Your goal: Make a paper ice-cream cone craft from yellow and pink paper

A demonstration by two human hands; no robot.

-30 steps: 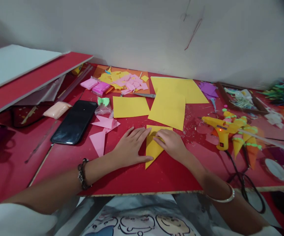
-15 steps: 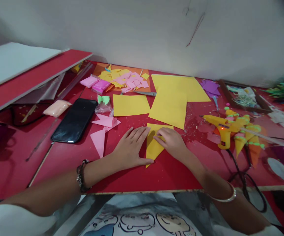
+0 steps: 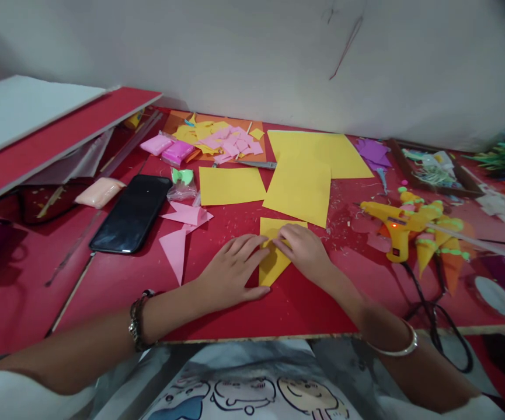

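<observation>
A small folded yellow paper (image 3: 274, 265) lies on the red table between my hands. My left hand (image 3: 231, 273) rests at its left edge, fingers apart, with the thumb near its lower tip. From the right, my right hand (image 3: 307, 252) reaches over the paper's upper part, its fingers bent together on the sheet. Larger yellow sheets (image 3: 300, 189) and a yellow rectangle (image 3: 232, 186) lie just beyond. Cut pink paper pieces (image 3: 174, 251) are left of my left hand.
A black phone (image 3: 132, 214) and clay packets (image 3: 177, 153) lie left. Scissors (image 3: 256, 165) sit behind the rectangle, near paper scraps (image 3: 230, 142). At right, a yellow glue gun (image 3: 394, 226) with a lit red light rests by paper cones (image 3: 427, 248); its cord hangs over the table edge.
My left hand's fingers have drawn down and bent slightly over the folded yellow paper. The lower tip of the paper sits higher than before. My right hand has barely moved.
</observation>
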